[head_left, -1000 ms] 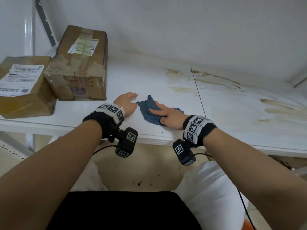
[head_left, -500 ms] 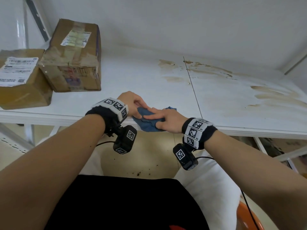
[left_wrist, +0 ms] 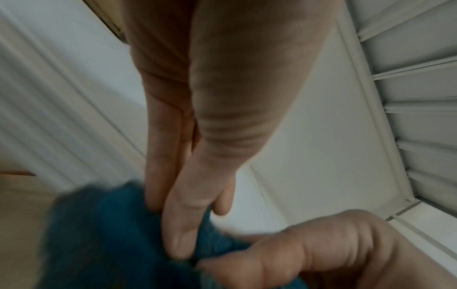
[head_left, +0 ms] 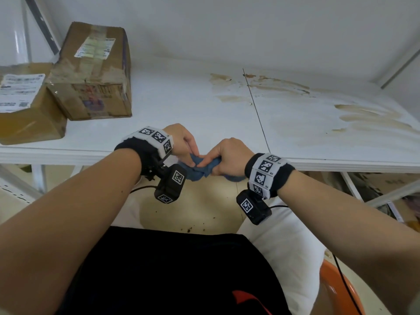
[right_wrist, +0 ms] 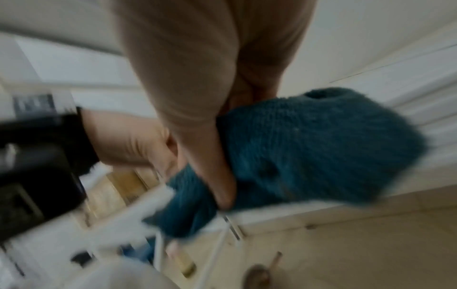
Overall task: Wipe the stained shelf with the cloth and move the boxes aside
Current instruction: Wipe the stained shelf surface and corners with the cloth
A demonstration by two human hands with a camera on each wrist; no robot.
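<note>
- The white shelf [head_left: 181,105] fills most of the head view. It has brown stains [head_left: 368,114] on its right half and more near the seam in the middle.
- A tall cardboard box [head_left: 95,71] stands at the back left of the shelf, with a paper label on its top.
- A lower cardboard box [head_left: 25,105] lies just beside it on the left, touching or almost touching it, near the front edge.
- The left hand [head_left: 184,144] is at the front edge of the shelf. Its thumb and fingers are curled and pinch the blue cloth [head_left: 200,170].
- The right hand [head_left: 229,155] is close to the left one, almost touching. Its fingers are curled around the other end of the cloth.
- The cloth is bunched between both hands, partly below the shelf edge.
</note>
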